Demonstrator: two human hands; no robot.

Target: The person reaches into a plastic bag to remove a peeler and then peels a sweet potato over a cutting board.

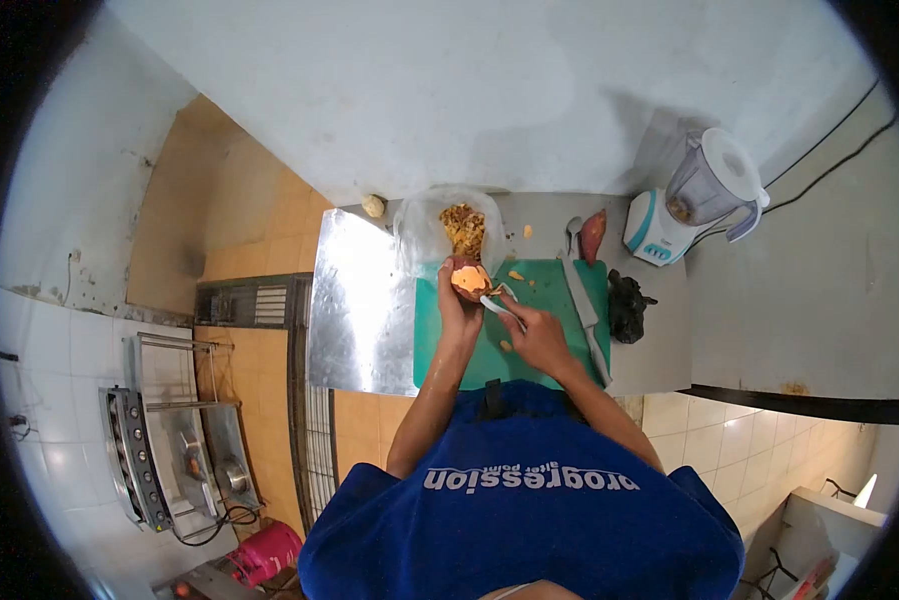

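A partly peeled sweet potato [469, 279], orange where the skin is off, sits in my left hand [458, 305], whose fingers wrap its left side. My right hand [531, 328] grips a white-handled peeler [496, 304], with its head against the sweet potato's lower right side. Both hands are above a green cutting board [559, 358]. Small peel pieces [515, 275] lie on the board. Just beyond my left hand, a clear plastic bag [421, 232] holds a heap of brownish-yellow scraps [462, 228].
On the board's right side lies a large knife [580, 300]. Beyond it are a spoon [573, 230] and an unpeeled sweet potato [592, 237]. A black plastic bag [627, 306] and a blender [694, 195] stand to the right. A pale round lump [373, 206] rests at the metal table's [354, 310] back left.
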